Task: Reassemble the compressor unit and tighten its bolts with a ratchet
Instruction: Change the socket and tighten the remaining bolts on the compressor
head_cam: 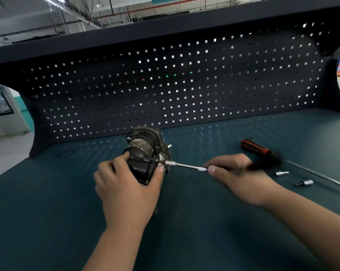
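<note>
Our left hand grips the compressor unit, fingers curled over its top and thumb pressed to its near face. The unit lies on its side on the workbench, toward the back and near the pegboard. Our right hand is wrapped round the ratchet, whose dark handle is blurred, with the thumb laid forward toward the silver extension bar. The bar's tip meets the compressor's end housing just beside our left thumb. The bolt head is hidden behind that tip, so we cannot tell how squarely the tool is seated.

That is our first worry. The bar is long and comes in at a slant, so a swing of the handle could lever the tip out of the bolt, rounding the head or driving the bar into our left thumb.

The unit is rounded and only one hand steadies it. We judge that a firm pull could roll it or lift its far end, which would tilt the bolt in its thread.

A screwdriver lies just behind our right hand, and two loose sockets sit just beside it. A wide stroke could knock them and send the sockets rolling across the bench.
</note>
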Available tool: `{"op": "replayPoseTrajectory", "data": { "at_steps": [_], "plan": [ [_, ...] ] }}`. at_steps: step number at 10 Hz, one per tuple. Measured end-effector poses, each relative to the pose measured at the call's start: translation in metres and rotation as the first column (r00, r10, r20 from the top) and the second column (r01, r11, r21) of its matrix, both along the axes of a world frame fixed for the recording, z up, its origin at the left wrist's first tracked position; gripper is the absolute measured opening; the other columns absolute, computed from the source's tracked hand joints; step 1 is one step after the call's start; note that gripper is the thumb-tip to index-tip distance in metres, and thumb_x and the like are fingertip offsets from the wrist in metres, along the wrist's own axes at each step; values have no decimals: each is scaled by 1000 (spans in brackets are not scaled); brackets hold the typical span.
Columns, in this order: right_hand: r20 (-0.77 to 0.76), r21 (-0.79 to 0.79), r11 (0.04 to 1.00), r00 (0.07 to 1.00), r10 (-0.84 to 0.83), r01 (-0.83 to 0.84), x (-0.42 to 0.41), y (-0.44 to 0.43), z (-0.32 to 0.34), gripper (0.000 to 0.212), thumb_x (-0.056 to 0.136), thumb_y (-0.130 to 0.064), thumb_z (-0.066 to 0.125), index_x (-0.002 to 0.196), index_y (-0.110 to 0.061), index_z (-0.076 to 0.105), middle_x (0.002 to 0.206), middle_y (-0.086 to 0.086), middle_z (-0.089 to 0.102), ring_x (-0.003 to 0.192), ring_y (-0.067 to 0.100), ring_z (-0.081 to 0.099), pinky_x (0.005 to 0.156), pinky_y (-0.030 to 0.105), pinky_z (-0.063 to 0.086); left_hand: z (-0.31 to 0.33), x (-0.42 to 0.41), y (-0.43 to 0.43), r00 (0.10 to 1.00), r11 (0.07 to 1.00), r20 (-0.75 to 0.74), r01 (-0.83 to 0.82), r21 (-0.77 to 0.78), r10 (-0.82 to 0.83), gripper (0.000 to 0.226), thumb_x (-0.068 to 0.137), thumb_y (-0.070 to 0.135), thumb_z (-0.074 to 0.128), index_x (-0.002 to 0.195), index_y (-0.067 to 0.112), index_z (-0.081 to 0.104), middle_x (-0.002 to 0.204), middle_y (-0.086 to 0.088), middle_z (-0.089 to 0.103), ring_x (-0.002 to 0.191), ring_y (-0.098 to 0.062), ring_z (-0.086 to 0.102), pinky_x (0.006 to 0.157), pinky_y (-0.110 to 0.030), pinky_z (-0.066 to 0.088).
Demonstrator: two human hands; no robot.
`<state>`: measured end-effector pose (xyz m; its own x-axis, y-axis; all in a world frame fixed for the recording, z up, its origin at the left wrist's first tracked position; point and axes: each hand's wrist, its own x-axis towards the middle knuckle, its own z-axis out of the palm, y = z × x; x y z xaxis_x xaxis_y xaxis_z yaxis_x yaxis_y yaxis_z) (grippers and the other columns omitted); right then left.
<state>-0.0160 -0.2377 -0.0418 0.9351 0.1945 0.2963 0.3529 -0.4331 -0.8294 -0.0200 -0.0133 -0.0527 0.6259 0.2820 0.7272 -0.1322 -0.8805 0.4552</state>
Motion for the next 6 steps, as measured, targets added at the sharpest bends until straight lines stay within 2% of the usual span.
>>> {"op": "replayPoseTrajectory", "data": {
  "at_steps": [1,2,3,4,5,6],
  "plan": [
    [-621,508,854,736,271,114,6,-3,12,23,88,-19,53,73,-13,69,51,-2,37,30,6,21,30,11,17,0,1,-3,1000,1000,10,-9,0,9,68,66,56,63,110,5,50,107,-19,44,99,-36,39,83,-51,39],
    [-628,539,838,702,337,80,5,0,9,27,88,-25,54,75,-8,71,51,-2,37,30,7,22,30,13,19,1,1,-4,1000,1000,26,-10,15,10,66,67,53,64,108,3,50,104,-21,45,97,-38,41,80,-52,40],
    [276,-207,978,961,32,27,7,-7,-5,19,93,-23,58,85,-11,71,61,-5,59,50,16,54,46,21,44,1,1,-5,1000,1000,21,-12,15,11,66,66,51,67,108,3,50,105,-21,45,97,-38,41,80,-53,40],
    [730,-546,776,633,258,314,14,-21,-12,27,90,-26,54,98,-8,73,72,3,66,57,23,63,49,26,49,1,1,-6,1000,1000,13,-20,20,19,67,66,53,65,108,4,50,105,-20,45,98,-38,41,80,-53,41],
    [165,-151,988,985,60,-35,10,-11,0,24,95,-21,52,88,-13,73,62,5,58,47,22,52,43,23,38,1,1,-8,1000,999,7,-26,20,26,68,66,52,67,110,3,51,106,-21,45,99,-38,41,81,-53,41],
    [-580,457,889,772,261,42,15,-10,8,30,96,-25,48,80,-9,69,50,-1,37,31,8,23,32,13,19,0,0,-11,999,999,1,-37,24,37,68,66,51,69,110,2,51,107,-22,45,100,-40,41,81,-54,40]
  ]
}}
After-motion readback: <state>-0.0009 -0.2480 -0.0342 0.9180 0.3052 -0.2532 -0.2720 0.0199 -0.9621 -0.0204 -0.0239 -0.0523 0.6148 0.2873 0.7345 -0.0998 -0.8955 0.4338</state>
